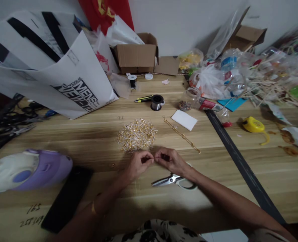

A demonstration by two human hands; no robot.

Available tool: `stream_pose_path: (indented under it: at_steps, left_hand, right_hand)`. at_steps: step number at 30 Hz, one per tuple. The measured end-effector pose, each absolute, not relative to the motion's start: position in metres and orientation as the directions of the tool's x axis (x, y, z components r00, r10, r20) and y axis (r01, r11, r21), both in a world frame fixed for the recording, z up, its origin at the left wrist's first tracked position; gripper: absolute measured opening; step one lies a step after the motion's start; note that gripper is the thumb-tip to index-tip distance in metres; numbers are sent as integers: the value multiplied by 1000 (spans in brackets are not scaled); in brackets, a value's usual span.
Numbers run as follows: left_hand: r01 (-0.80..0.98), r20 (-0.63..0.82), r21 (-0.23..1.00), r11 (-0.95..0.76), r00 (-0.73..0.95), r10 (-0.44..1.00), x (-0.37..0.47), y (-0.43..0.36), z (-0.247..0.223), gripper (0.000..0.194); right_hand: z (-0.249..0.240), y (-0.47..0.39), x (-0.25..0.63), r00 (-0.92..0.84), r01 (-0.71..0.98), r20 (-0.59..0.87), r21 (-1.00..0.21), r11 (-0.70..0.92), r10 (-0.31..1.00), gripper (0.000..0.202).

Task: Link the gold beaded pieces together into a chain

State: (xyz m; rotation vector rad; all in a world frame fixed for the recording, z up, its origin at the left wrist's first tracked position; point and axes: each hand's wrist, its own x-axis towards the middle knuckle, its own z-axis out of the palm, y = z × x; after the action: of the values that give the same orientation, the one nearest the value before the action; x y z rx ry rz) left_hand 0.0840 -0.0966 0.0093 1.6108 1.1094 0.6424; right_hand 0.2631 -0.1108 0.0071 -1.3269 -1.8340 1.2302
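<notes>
My left hand (139, 163) and my right hand (171, 160) meet fingertip to fingertip over the wooden table, each in a pinch. Whatever lies between the fingers is too small to make out. Just beyond them sits a tangled cluster of gold and clear beads on wire (136, 135), its near edge close to my left fingers. A pair of scissors (172, 179) with pale handles rests under my right wrist, blades pointing left. To the right of the cluster a thin gold chain (181, 135) is stretched out on the table.
A white card (184, 120), a wire spool (157, 102) and a jar of beads (186, 101) stand farther back. On the left are a black phone (67, 200), a purple-and-white object (45, 171) and a large paper bag (88, 74). A black strip (242, 161) and yellow tape measure (254, 124) lie right.
</notes>
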Motion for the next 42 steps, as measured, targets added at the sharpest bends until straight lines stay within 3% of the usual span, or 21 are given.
stream_pose_path:
  at_steps: [13,42]
  left_hand:
    - [402,8,902,-157,348,937,84,-103,4,9]
    - [538,210,733,-416,404,890,86,-110,7,14]
  right_hand:
    - [7,-114,263,-366,380,-87,-923,63,927,9]
    - [9,-112,261,-360,358,-63,-931,76,931,10]
